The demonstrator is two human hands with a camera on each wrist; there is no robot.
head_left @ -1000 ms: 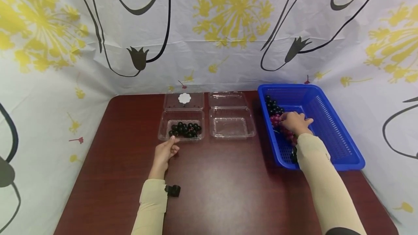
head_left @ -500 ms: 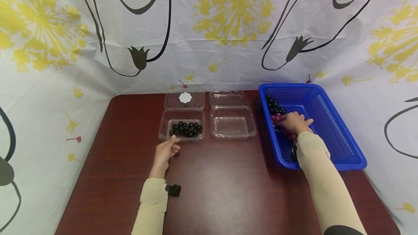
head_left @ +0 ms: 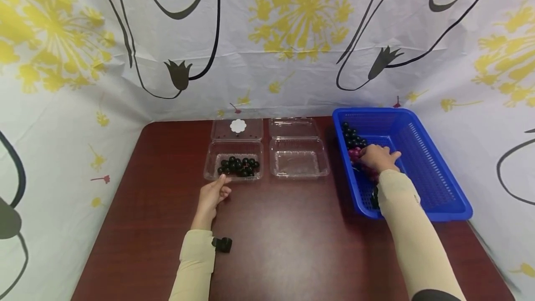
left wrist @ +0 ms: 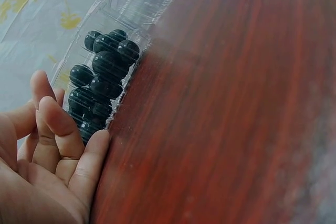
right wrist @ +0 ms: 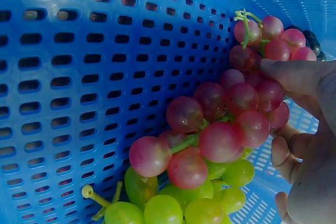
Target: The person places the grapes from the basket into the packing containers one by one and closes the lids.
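My right hand reaches into the blue basket and holds a bunch of red grapes, thumb on top and fingers curled underneath. Green grapes lie below that bunch in the right wrist view. At the basket's far left corner is a dark grape bunch. My left hand has its fingertips at the front rim of a clear plastic box, the fingers loosely bent. Inside that box rests a bunch of dark grapes.
A second clear box stands open to the right of the first, between it and the basket. Both lids lie folded back; the left lid bears a white flower-shaped sticker. Patterned cloth hangs behind the brown table.
The head view has shifted very slightly. Both hands stay nearly in place, the right one still on the red grapes, the left at the box rim.
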